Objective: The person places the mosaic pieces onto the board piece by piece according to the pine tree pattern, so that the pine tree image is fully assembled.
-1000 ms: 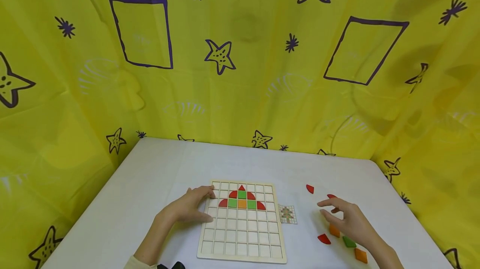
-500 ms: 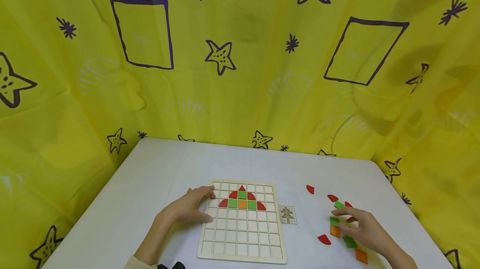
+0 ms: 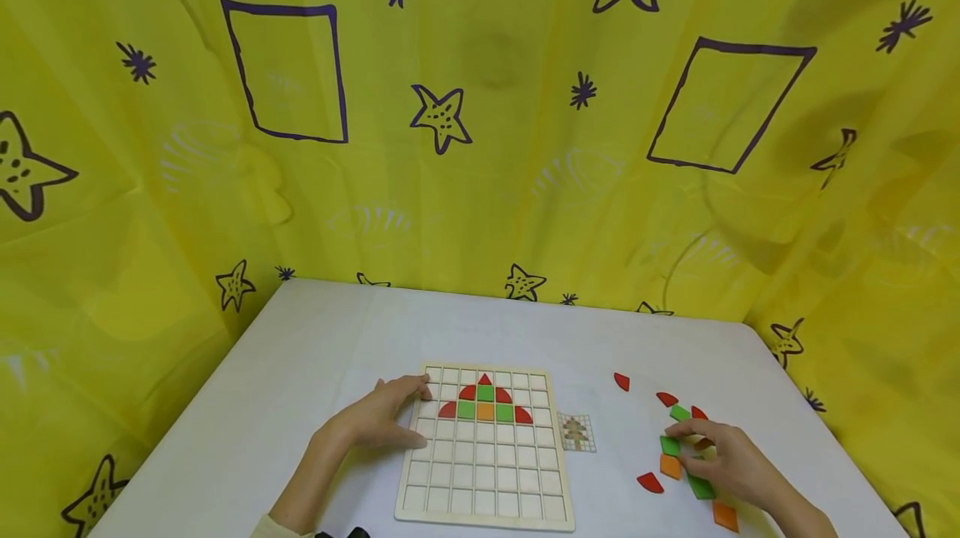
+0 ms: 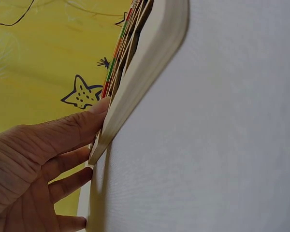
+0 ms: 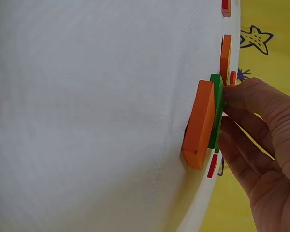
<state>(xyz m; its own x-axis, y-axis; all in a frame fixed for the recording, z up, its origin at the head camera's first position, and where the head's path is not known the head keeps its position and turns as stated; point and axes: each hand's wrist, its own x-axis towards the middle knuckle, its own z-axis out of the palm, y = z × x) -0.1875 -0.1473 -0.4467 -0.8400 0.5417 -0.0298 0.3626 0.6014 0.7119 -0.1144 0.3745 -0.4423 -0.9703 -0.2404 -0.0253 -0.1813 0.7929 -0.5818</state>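
My left hand (image 3: 378, 421) rests at the left side of the wooden grid board (image 3: 483, 519), thumb and fingers spread along its rim. In the left wrist view the thumb (image 4: 100, 106) lies on the board's edge. Red, green and orange tiles form a stepped triangle in the board's upper rows. On the right, my right hand (image 3: 723, 455) is low among loose tiles, pinching a green tile (image 5: 216, 111) between thumb and fingertips, which partly hide it. An orange tile (image 5: 199, 125) stands nearest the right wrist camera, and another orange tile (image 3: 671, 466) lies by the thumb.
A small printed pattern card (image 3: 576, 432) lies against the board's right edge. Red quarter-round tiles (image 3: 622, 381) are scattered around the right hand, one (image 3: 650, 483) nearer the person. A yellow curtain (image 3: 480, 188) surrounds the white table (image 3: 337, 313).
My right hand has moved right and slightly down from above the loose tiles, its fingers coming down among them. The left hand and the board's tiles have stayed put.
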